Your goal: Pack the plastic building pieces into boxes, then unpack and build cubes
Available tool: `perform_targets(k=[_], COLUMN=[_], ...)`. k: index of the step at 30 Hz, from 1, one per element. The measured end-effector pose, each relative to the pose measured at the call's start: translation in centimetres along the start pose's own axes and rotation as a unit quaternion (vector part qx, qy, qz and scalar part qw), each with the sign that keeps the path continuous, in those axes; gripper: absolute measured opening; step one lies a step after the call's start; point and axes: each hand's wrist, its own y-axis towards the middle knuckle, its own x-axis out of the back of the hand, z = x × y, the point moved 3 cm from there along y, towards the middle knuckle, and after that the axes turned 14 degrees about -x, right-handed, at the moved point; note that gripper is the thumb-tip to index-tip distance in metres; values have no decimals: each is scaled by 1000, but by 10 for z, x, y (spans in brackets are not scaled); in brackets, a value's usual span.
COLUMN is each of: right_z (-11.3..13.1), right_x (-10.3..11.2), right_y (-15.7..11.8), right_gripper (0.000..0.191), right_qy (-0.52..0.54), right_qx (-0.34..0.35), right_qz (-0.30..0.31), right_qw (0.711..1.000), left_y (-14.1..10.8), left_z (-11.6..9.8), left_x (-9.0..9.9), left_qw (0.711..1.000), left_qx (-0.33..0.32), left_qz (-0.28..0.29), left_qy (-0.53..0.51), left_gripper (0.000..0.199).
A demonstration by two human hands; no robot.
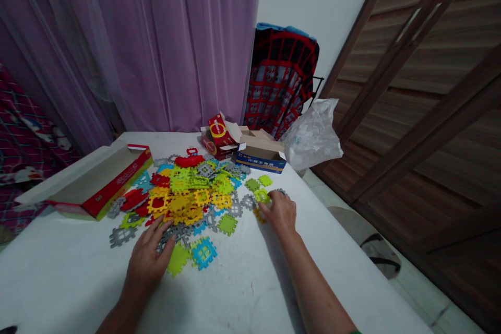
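Note:
A heap of flat notched plastic pieces in red, yellow, green, blue and gray covers the middle of the white table (242,282). My left hand (148,253) rests at the heap's near left edge, fingers apart, by gray pieces and yellow pieces (182,207). Close to its thumb lie a green piece (178,259) and a blue piece (204,253) with a green window. At the heap's right side, my right hand (281,211) reaches over a yellow piece and touches near a green piece (261,196). Its fingertips are bent, and whether they grip anything is unclear.
An open red box (105,182) lies at the left. Behind the heap stand a small red box (222,133) and an open blue box (261,160). A clear plastic bag (313,135) hangs at the table's right back edge. Purple curtains (176,47) are behind.

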Motion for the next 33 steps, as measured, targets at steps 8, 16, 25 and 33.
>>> perform_targets(k=[8, 16, 25, 33], right_z=[-4, 16, 18, 47], right_x=[-14, -7, -6, -4], right_y=[-9, -23, -64, 5], right_gripper=[30, 41, 30, 31], right_qy=[50, 133, 26, -106], right_qx=[11, 57, 161, 196], right_qz=[13, 110, 137, 111], right_qw=[999, 983, 977, 969], left_y=[0, 1, 1, 0], left_z=[2, -1, 0, 4], left_x=[0, 1, 1, -3], left_qw=[1000, 1000, 1000, 1000], left_qx=[-5, -21, -12, -10], left_qz=[9, -8, 6, 1], left_qy=[2, 8, 4, 5], left_gripper=[50, 50, 53, 52])
